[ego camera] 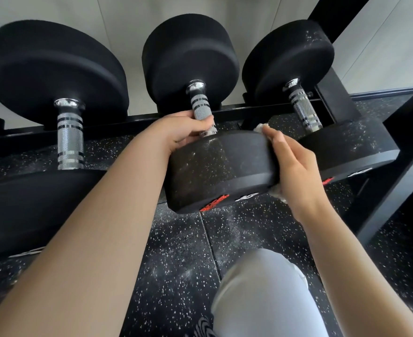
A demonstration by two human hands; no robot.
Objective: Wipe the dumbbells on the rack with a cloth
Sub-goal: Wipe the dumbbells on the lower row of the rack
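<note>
Cloth (260, 128) under right grip (295, 167), against dumbbell (215, 166)

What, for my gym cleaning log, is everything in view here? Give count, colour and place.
left dumbbell: one, black heads, silver handle, left on the rack
middle dumbbell: one, black, near head dusty, between the other two
right dumbbell: one, black, dusty, right on the rack
rack: one, black, under the dumbbells
cloth: one, whitish, between right hand and middle dumbbell's near head
floor: one, black with white speckles, below
wall: one, pale, behind the rack
trouser leg: one, light grey, bottom centre
left hand: one, fingers curled round the middle dumbbell's handle
right hand: one, fingers straight, pressing the cloth on that head
</note>
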